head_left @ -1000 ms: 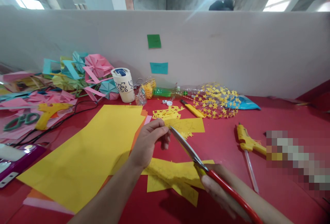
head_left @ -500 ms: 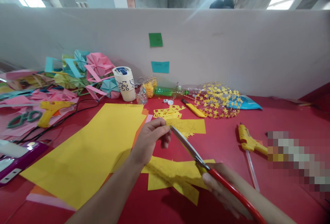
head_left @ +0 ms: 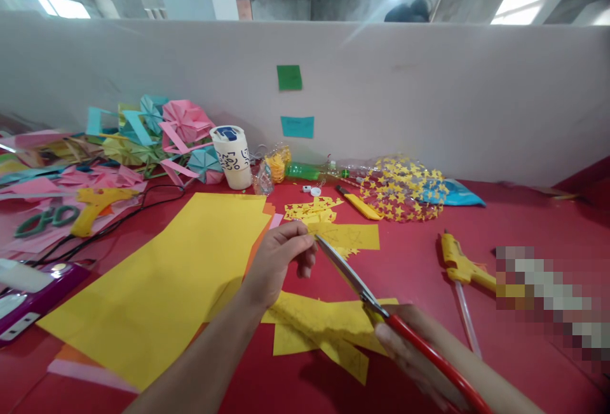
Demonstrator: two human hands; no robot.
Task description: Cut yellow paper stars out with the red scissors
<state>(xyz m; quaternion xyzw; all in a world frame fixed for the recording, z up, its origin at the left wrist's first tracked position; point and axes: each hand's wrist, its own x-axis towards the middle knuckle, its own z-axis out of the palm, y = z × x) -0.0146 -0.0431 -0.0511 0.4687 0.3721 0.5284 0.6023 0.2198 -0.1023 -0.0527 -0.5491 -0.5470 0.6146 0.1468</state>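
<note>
Pinched in my left hand [head_left: 286,252] is the left end of a yellow paper strip [head_left: 359,236] with star outlines drawn on it. My right hand [head_left: 410,344] grips red-handled scissors [head_left: 345,268], their blade tips at the strip beside my left fingertips. Whether the blades are fully closed is hard to see. Small cut yellow stars [head_left: 350,253] lie just under the strip. Below my hands, several more marked yellow strips [head_left: 328,328] overlap on the red table. Behind the held strip sit yellow paper scraps [head_left: 309,209] with star shapes.
Large yellow sheets [head_left: 190,261] cover the left side. A yellow glue gun [head_left: 455,258] lies right, another glue gun [head_left: 95,204] left near green-handled scissors [head_left: 47,218]. A white cup [head_left: 232,160], a yellow cutter knife [head_left: 359,203] and a star-covered clear ball [head_left: 405,192] stand toward the wall.
Hands and scissors hold nearly the same pose. The whole view has shifted slightly, with background things a little lower in the picture.
</note>
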